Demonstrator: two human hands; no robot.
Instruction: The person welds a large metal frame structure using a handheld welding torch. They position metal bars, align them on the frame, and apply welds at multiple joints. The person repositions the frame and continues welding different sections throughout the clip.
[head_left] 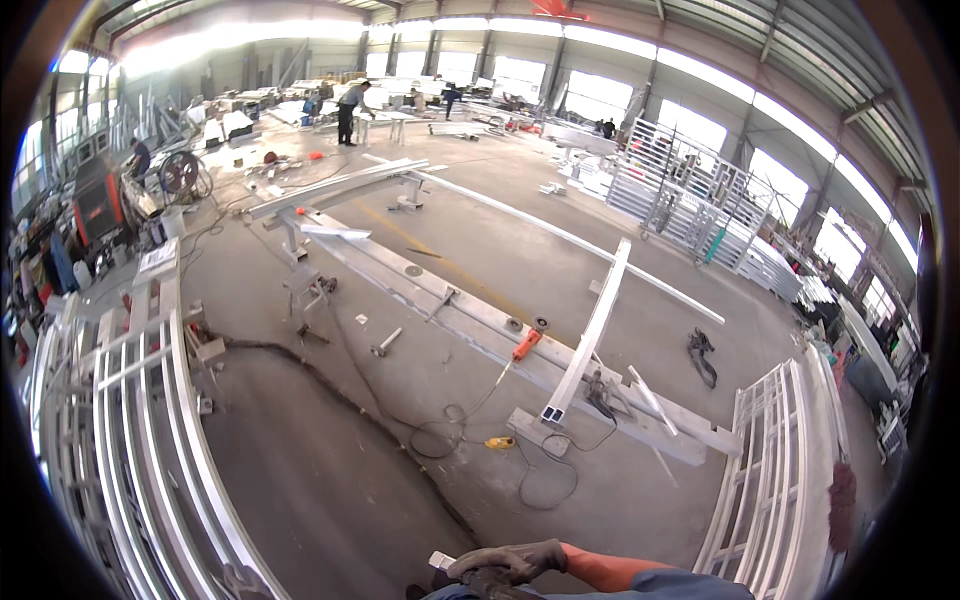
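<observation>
The right hand, in a dark grey glove, was at the lower edge of the view, its forearm coming in from the right. A small pale block showed just beside its fingertips, seemingly touching them; whether the fingers were clamped on it, I could not tell. A dark shape lay beneath that glove, and I could not tell whether it was the left hand, so whether the two hands were together or apart was unclear.

By its crisp corners, the block was probably hard and stiff, likely light, and little at risk of crushing. Its smooth-looking faces might have slipped under a glove, so a pinch across two opposite sides, clear of the corners, seemed the surest hold. Beyond it, on the concrete floor, ran a dark hose
</observation>
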